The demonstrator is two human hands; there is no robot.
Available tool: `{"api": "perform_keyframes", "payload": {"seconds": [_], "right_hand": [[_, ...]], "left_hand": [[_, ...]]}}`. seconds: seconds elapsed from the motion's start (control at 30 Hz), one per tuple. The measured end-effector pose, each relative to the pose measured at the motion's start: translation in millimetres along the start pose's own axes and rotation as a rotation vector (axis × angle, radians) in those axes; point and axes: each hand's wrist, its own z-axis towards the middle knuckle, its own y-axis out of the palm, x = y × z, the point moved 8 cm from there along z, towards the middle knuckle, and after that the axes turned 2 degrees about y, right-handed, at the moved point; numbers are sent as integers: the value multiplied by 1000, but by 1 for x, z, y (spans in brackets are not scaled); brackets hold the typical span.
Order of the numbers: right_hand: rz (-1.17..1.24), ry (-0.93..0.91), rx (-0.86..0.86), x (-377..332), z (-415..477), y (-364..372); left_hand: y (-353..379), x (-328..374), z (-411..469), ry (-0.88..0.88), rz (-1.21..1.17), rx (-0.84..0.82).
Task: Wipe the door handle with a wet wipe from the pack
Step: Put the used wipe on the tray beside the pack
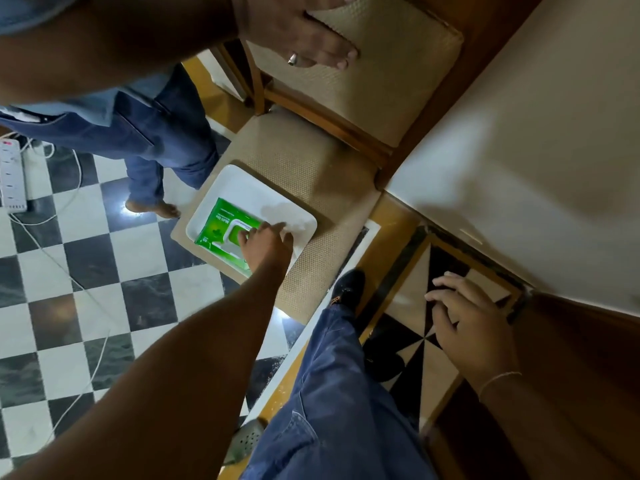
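Note:
A green wet wipe pack (216, 225) lies in a white tray (242, 185) on the beige seat of a chair (311, 161). My left hand (265, 245) reaches down onto the pack, its fingers curled at the white lid. Whether they pinch a wipe or the lid is hidden by the hand. My right hand (467, 327) hovers to the right above the patterned floor, fingers apart and holding nothing. No door handle is in view.
Another person (149, 133) stands left of the chair, a hand (301, 32) on its backrest. A power strip (12, 174) and white cables lie on the checkered floor. My leg (332, 393) stands beside the chair; a cream wall (519, 150) is at right.

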Motion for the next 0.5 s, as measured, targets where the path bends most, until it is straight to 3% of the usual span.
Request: {"api": "perform_keyframes", "payload": {"seconds": [0.13,0.2,0.3,0.4,0.47,0.5], "right_hand": [[-12,5,-3,1,-3,3],[-29,0,0,1,-3,4],[-41,-11,4,4,2,4],[-47,-2,23,9,9,1],[-34,4,41,12,13,-1],[-25,9,47,15,14,-2]], "left_hand": [[3,-1,15,-124,-275,-22],[1,-3,11,-126,-301,-10],[-9,-25,-15,-215,-334,138],[-11,-71,-53,-536,-451,335],[-2,-101,-74,-790,-569,377],[6,-107,-77,-824,-641,351]]}}
